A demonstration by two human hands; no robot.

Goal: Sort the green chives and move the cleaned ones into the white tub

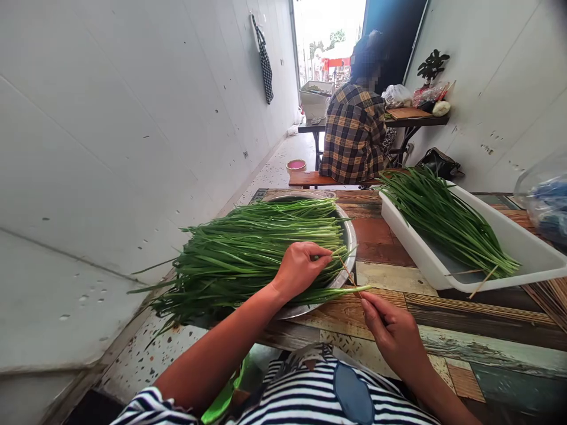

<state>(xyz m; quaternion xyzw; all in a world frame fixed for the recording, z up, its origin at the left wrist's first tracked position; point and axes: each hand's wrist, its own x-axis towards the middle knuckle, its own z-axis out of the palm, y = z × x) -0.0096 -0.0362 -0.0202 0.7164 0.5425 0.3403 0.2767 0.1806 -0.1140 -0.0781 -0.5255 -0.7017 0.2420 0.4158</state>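
Long garlic chives point(248, 242) lie heaped across a round metal bowl point(353, 236), leaves to the left, pale stem ends to the right. Over the stems, my left hand point(303, 265) is closed in a pinch. A thin brown straw strand point(348, 274) runs slantwise from near its fingertips down to my right hand point(392, 327). Thumb and forefinger of the right hand pinch the strand's lower end, just past the bowl's rim. A few chive stems point(336, 293) stick out over the rim and reach these right fingertips.
On the right, a white plastic tub point(443, 265) holds more chives. Loose brown straws point(549, 304) lie beside it on the patchwork wooden table point(381, 242). A clear plastic bag point(544, 195) stands at the far right. Ahead, a person in a plaid shirt point(354, 133) sits on a bench.
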